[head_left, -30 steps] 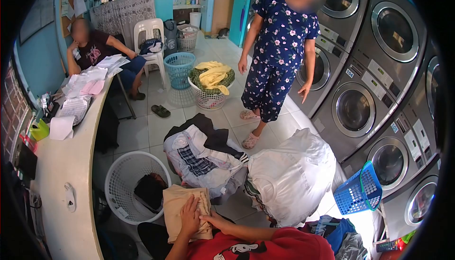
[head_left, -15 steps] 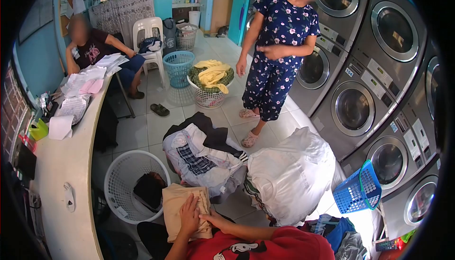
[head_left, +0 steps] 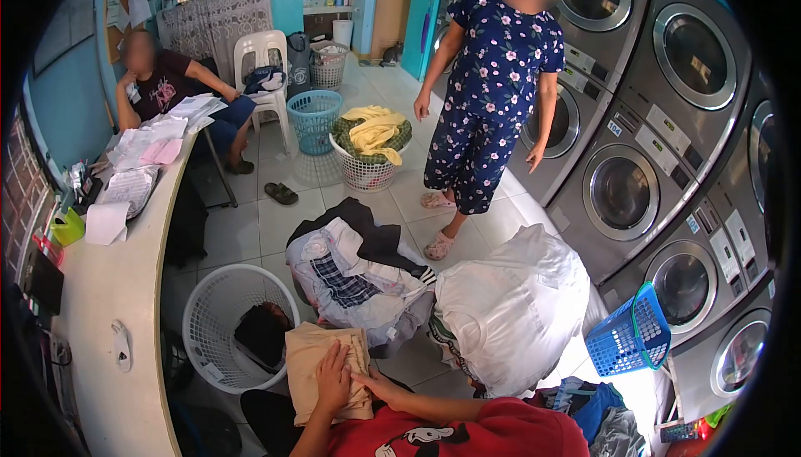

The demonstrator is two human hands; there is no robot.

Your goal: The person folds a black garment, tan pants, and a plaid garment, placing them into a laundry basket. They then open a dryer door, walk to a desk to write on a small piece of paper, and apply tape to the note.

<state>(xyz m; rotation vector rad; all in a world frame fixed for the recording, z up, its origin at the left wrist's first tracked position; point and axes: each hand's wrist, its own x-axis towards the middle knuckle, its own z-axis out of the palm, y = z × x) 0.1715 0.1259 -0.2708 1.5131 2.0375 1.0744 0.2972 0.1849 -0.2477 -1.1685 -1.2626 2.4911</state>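
Note:
A folded beige garment, perhaps trousers, rests on my lap in front of me. My left hand lies flat on top of it, fingers stretched out and close together. From the right, my right hand touches the garment's edge with its fingers extended, near the left hand. Just beyond is a pile of light clothes with a dark garment across it. To its right sits a large heap covered in white cloth. A white laundry basket with a dark item inside stands at the left.
A long table with papers runs along the left. Dryers line the right wall, with a blue basket tilted before them. A person in a floral outfit stands ahead; another person sits at the table's far end.
The standing person has lowered the arm that was bent across the front, and it now hangs at the side. My hands and the beige garment have hardly moved.

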